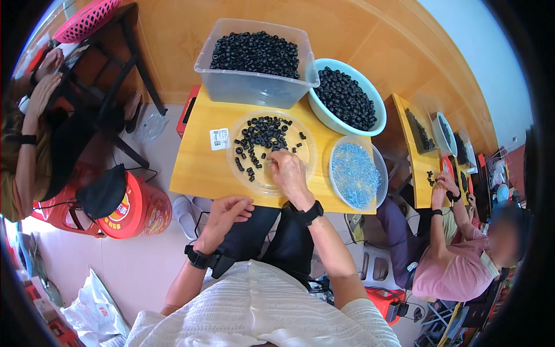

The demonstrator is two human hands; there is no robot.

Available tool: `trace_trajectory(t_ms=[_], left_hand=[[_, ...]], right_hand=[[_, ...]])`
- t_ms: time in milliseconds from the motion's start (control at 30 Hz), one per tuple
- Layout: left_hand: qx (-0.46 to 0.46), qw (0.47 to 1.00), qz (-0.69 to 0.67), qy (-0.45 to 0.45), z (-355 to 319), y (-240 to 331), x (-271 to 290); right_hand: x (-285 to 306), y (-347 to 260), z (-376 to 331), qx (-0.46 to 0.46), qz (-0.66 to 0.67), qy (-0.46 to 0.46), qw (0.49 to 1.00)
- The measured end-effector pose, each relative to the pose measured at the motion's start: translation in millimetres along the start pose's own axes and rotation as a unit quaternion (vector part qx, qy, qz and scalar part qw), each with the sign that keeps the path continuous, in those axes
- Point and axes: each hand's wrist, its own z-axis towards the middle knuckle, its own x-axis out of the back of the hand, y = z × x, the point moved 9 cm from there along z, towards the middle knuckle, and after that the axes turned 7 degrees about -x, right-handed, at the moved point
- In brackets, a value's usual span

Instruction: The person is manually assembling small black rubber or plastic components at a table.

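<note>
My right hand (288, 174) reaches over the right part of a shallow round clear tray (236, 168), its fingers drawn together and pointing down. Whatever is between those fingertips is hidden. Small black ring-shaped parts (263, 134) are heaped and scattered in this tray. In front of the table edge, above my lap, my left hand (226, 217) is held with its fingers curled and the thumb close to them. If it grips anything, the thing is too small to make out. Both wrists wear black bands.
Behind the tray stands a clear plastic bin (254, 87) of black parts, beside a pale blue bowl (378, 110) of similar parts. A clear bowl of thin blue-white pieces (354, 173) sits at the table's right edge. Co-workers sit left and right; a red bucket (147, 208) stands left.
</note>
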Motion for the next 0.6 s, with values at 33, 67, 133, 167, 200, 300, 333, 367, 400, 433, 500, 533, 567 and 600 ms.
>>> trace_trajectory(t_ms=[33,67,133,167,200,300,333,367,400,433,500,533,567,600], left_hand=[[-0.002,1.000,-0.007,-0.006,1,-1,-1],[-0.002,1.000,-0.008,-0.005,2,0,-1],[-0.001,1.000,-0.014,-0.012,2,0,-2],[-0.002,1.000,-0.015,-0.009,3,-1,1],[-0.003,1.000,-0.016,-0.007,3,-2,3],[-0.006,1.000,-0.019,0.003,1,-2,8],[-0.008,1.000,-0.020,0.006,2,-2,8],[-0.009,1.000,-0.021,0.005,2,-1,8],[-0.007,1.000,-0.022,0.003,3,-2,7],[-0.005,1.000,-0.024,0.003,2,-2,9],[-0.004,1.000,-0.025,0.006,2,-1,11],[-0.002,1.000,-0.024,0.007,1,-1,11],[-0.002,1.000,-0.025,0.007,1,-1,11],[-0.004,1.000,-0.025,0.008,1,0,10]], right_hand=[[-7,-6,5,0.011,-0.007,-0.016,1.000],[-13,-7,9,0.012,-0.008,-0.017,1.000],[-23,-20,18,0.059,0.003,-0.009,0.998],[-28,-27,20,0.063,0.011,-0.029,0.998],[-31,-34,23,0.065,0.011,-0.031,0.997],[-48,-55,27,0.104,-0.006,-0.089,0.991],[-53,-53,29,0.104,-0.008,-0.088,0.991],[-61,-51,30,0.106,-0.042,-0.095,0.989],[-66,-49,30,0.108,-0.076,-0.101,0.986],[-67,-50,31,0.110,-0.076,-0.102,0.986],[-68,-50,32,0.099,-0.063,-0.118,0.986],[-68,-49,32,0.100,-0.064,-0.119,0.986],[-70,-46,31,0.096,-0.072,-0.124,0.985],[-71,-43,31,0.092,-0.081,-0.130,0.984]])
